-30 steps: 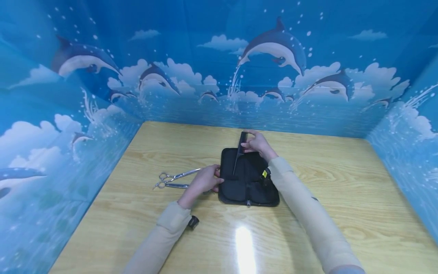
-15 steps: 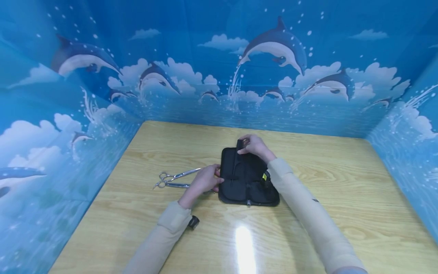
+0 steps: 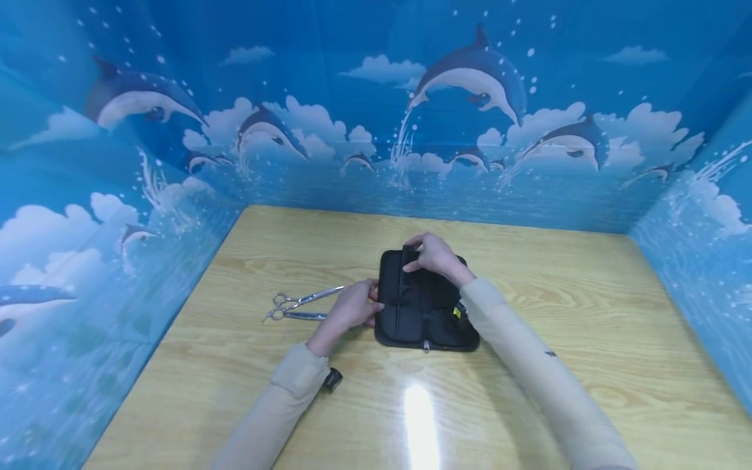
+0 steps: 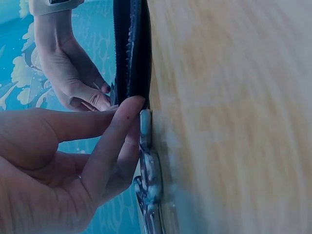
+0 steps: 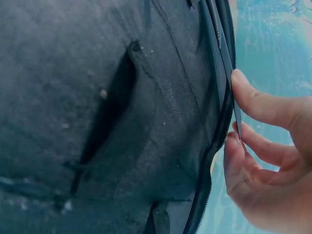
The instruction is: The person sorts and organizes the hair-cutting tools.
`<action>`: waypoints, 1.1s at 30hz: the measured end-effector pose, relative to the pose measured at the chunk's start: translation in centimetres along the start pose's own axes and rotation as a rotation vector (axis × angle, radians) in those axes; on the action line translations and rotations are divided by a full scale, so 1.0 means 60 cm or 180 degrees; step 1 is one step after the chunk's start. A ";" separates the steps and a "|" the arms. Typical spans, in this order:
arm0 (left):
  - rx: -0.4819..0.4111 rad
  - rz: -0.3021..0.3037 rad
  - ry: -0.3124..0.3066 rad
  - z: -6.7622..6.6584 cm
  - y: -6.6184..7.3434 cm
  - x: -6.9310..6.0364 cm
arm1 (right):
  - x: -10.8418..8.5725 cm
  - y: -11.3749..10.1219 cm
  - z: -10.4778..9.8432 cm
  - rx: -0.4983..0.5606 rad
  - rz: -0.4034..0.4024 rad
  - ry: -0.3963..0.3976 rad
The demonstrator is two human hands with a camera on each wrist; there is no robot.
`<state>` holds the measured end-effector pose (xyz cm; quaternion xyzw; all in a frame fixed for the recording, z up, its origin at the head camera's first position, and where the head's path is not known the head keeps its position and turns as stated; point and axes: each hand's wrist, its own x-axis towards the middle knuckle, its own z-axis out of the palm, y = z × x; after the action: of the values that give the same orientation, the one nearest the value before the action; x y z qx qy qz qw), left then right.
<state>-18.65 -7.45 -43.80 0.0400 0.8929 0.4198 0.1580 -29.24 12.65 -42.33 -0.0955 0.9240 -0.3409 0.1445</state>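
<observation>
A black zip case (image 3: 431, 284) lies unfolded on the table, with pockets inside. Along its left half runs a slim black tail comb (image 3: 403, 281), its thin tail passing under a band there. My right hand (image 3: 436, 253) pinches the comb near its top end; in the right wrist view, thumb and fingers meet the comb (image 5: 237, 117) at the case's edge. At the case's left edge, my left hand (image 3: 352, 305) grips the rim between thumb and fingers, as the left wrist view also shows on the case (image 4: 139, 58).
Silver scissors (image 3: 299, 301) lie on the wooden table (image 3: 564, 307), left of the case and partly behind my left hand. A yellow-marked black item (image 3: 457, 313) is by my right sleeve. A blue dolphin-print backdrop (image 3: 376, 183) surrounds the table's back and sides.
My right hand has brought the comb down and slightly left into the case, its tail sliding under the band. My left hand has stayed at the left edge.
</observation>
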 end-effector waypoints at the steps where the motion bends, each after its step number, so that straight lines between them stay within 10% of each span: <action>1: -0.0014 0.0006 0.0005 -0.001 0.001 -0.001 | -0.002 -0.001 0.001 -0.0018 -0.0004 0.0007; 33: 0.0075 0.0009 0.0009 0.002 -0.002 0.004 | -0.013 0.007 0.017 -0.0535 -0.0258 0.0014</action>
<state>-18.82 -7.42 -44.01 0.0426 0.8979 0.4096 0.1556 -28.22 12.58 -43.19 -0.1439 0.9450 -0.2680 0.1199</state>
